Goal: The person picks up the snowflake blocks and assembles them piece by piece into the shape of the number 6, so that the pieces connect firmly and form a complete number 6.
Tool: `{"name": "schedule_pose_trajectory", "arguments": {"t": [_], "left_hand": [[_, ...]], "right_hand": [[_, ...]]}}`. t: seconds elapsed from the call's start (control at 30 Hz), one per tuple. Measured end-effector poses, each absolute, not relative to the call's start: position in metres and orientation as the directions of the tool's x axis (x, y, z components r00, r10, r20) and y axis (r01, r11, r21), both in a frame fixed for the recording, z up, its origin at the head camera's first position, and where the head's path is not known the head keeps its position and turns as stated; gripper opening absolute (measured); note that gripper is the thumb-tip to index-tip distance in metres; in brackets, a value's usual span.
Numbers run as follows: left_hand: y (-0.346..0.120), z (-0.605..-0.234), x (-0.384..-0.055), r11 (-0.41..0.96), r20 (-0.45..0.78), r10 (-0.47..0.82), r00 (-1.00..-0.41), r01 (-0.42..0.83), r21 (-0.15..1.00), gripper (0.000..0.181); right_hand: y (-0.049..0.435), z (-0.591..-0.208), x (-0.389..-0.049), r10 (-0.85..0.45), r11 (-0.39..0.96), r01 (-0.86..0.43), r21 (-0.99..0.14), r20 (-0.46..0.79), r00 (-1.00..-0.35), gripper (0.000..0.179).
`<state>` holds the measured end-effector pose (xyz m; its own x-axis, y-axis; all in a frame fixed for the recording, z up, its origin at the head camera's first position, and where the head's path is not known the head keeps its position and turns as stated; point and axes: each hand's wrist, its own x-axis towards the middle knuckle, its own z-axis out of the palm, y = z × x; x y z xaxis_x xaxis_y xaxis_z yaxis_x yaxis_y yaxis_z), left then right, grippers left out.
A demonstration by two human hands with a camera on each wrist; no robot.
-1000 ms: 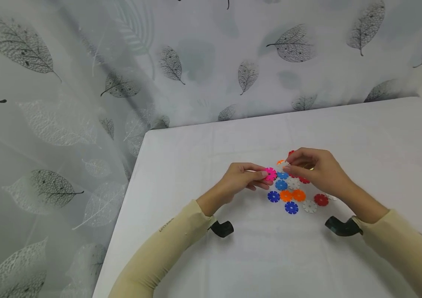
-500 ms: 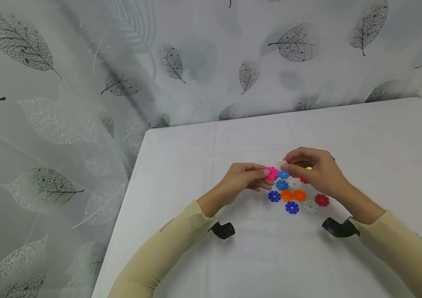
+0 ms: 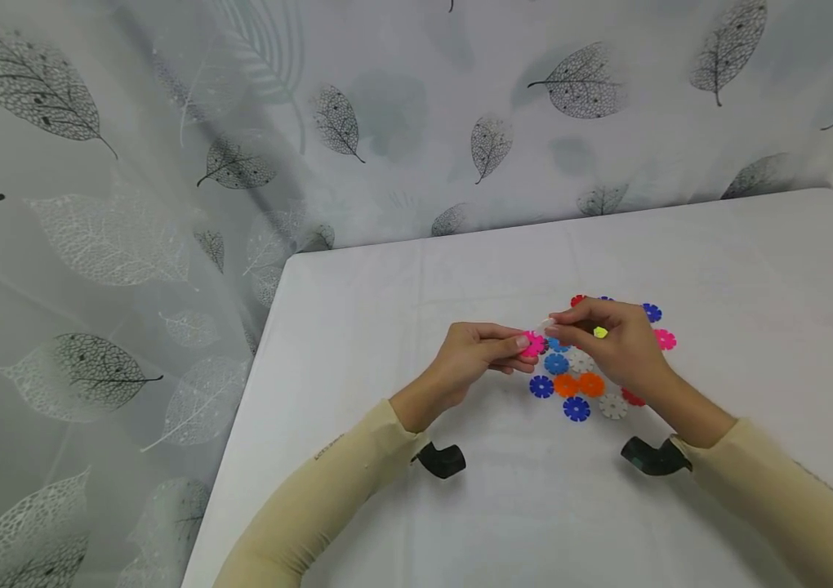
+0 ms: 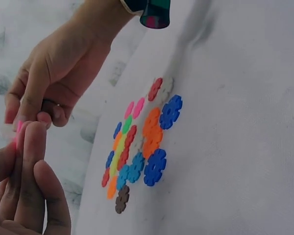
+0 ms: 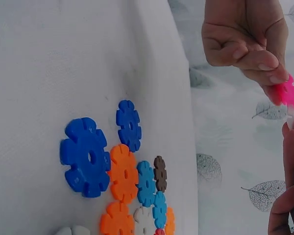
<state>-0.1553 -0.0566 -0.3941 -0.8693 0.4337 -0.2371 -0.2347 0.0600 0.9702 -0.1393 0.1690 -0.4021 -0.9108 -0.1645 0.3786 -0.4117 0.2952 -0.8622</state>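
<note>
My left hand (image 3: 469, 359) pinches a pink notched interlocking disc (image 3: 533, 344) between thumb and fingers, raised over the table. White and similar in kind, another disc (image 3: 545, 325) is pinched by my right hand (image 3: 611, 339). In the right wrist view the white disc (image 5: 292, 115) meets the edge of the pink disc (image 5: 289, 92); how far their slots engage cannot be made out. Fingers cover much of both discs. Under and beside the hands lie several loose discs, among them a dark blue disc (image 3: 576, 409), an orange disc (image 3: 591, 385) and a light blue disc (image 3: 556, 363).
A white-covered table (image 3: 358, 327) carries the loose discs, which lie flat in a cluster. Behind and to the left hangs a leaf-patterned curtain (image 3: 394, 122). Dark curved pieces (image 3: 442, 461) stick out at both sleeve cuffs.
My right hand has moved slightly left and brought the white disc to the pink one, uncovering blue and pink discs at the right. My left hand has barely moved.
</note>
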Motion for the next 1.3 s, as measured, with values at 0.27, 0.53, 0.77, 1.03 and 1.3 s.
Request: {"name": "schedule_pose_trajectory", "arguments": {"t": [0.27,0.53,0.77,1.03,1.3], "left_hand": [[-0.056,-0.392,-0.151,0.071,-0.245,0.417,-0.875,-0.237,0.969,0.018],[-0.057,-0.397,-0.147,0.06,-0.312,0.431,-0.847,-0.318,0.946,0.019],[-0.056,-0.397,-0.146,0.003,-0.291,0.425,-0.857,-0.32,0.947,0.02],[-0.053,-0.39,-0.149,0.029,-0.279,0.428,-0.86,-0.295,0.955,0.021],[-0.055,-0.383,-0.15,0.111,-0.239,0.494,-0.836,-0.212,0.971,0.028]], "right_hand": [[0.167,-0.407,-0.137,-0.183,0.243,-0.42,-0.874,0.384,-0.905,0.014],[0.17,-0.41,-0.139,-0.257,0.145,-0.407,-0.902,0.364,-0.896,0.013],[0.169,-0.415,-0.139,-0.218,0.044,-0.377,-0.925,0.359,-0.907,0.01],[0.166,-0.415,-0.136,-0.163,0.036,-0.37,-0.928,0.36,-0.919,0.008],[0.172,-0.413,-0.136,-0.164,0.08,-0.355,-0.931,0.339,-0.926,0.014]]}}
